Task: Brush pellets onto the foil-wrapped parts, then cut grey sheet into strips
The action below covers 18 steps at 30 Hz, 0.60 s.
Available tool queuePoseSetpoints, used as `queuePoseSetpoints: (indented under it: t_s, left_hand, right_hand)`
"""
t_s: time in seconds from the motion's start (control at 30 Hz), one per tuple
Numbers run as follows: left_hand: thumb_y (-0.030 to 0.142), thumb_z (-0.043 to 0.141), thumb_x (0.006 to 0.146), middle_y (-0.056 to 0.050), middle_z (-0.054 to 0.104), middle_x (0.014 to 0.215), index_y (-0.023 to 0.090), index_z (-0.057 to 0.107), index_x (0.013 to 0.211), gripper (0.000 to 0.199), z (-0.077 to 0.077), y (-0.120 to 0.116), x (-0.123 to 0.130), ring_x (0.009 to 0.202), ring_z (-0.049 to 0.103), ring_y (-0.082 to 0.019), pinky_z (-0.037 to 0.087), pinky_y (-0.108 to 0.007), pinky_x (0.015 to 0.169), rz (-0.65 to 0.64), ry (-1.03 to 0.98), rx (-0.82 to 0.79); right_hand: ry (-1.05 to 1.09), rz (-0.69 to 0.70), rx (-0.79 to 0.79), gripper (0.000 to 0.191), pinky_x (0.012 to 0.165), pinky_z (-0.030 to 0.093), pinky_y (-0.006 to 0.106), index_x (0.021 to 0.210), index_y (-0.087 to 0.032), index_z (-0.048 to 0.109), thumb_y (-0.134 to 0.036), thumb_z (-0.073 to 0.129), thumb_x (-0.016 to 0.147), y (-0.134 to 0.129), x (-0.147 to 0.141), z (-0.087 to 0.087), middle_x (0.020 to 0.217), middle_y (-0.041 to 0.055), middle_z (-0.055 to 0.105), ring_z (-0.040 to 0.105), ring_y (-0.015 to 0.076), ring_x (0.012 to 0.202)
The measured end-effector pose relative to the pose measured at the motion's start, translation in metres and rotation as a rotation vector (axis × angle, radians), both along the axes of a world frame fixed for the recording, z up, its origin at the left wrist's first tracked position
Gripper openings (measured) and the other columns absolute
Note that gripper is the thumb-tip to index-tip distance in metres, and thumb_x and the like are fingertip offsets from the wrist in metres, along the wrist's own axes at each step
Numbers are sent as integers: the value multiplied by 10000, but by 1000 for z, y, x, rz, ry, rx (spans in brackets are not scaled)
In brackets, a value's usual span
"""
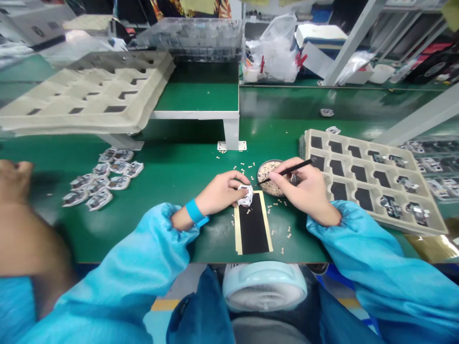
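My left hand (224,192), with a blue band at the wrist, grips a small white-framed electronic part (245,196) above the top end of a black mat (254,227) edged in yellow tape. Between the thumb and fingers of my right hand (304,188) are black tweezers (287,171), their tip pointing left, close to the part. Whether the tip holds anything is too small to tell. Just behind the tip sits a round dish (267,173) of tiny beige pieces, partly covered by my right hand. Several such pieces (289,232) lie scattered around the mat.
On the right stands a beige compartment tray (369,203) holding several parts. Several white-framed parts (101,184) lie grouped at left. A raised shelf (201,95) with a metal leg carries another moulded tray (89,91). A co-worker's arm (28,229) rests at far left.
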<state>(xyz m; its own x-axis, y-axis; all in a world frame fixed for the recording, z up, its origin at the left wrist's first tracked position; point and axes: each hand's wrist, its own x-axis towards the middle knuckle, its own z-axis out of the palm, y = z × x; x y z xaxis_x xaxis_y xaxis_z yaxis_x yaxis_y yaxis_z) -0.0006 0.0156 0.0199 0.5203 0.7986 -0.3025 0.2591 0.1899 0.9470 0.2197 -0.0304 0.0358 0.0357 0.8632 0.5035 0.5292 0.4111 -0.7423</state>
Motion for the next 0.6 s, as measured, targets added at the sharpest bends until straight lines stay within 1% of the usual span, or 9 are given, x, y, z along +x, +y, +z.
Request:
queuePoseSetpoints:
  t_s: [0.07, 0.17, 0.33, 0.6]
  left_hand:
    - [206, 730, 793, -27, 695, 766, 155, 589, 977, 237, -6, -2, 4, 622, 664, -146, 555, -220, 476, 35, -46, 7]
    - [193, 721, 800, -21, 684, 750, 147, 591, 961, 212, -11, -5, 8, 588, 653, -131, 554, -211, 462, 73, -64, 18]
    - [192, 712, 810, -14, 675, 742, 146, 603, 962, 193, -12, -6, 8, 572, 654, -128, 551, -203, 447, 103, -70, 24]
    - [190, 704, 808, -32, 698, 765, 149, 612, 969, 190, -13, -7, 9, 586, 659, -134, 567, -211, 459, 132, -52, 37]
  right_hand:
    - [-2, -12, 54, 96, 759, 566, 334, 859, -216, 694, -278, 767, 853, -2, 1, 0, 858, 25, 732, 689, 184, 801]
    - [-54, 45, 81, 84, 791, 576, 360, 873, -220, 702, -263, 770, 849, -3, 2, -4, 869, 29, 743, 706, 197, 816]
    - [-136, 117, 114, 86, 846, 566, 392, 886, -224, 700, -229, 775, 846, -1, 3, -10, 871, 27, 758, 719, 212, 866]
    - [-169, 136, 158, 93, 807, 562, 393, 894, -240, 699, -232, 777, 845, 0, 2, -11, 871, 20, 758, 712, 213, 848]
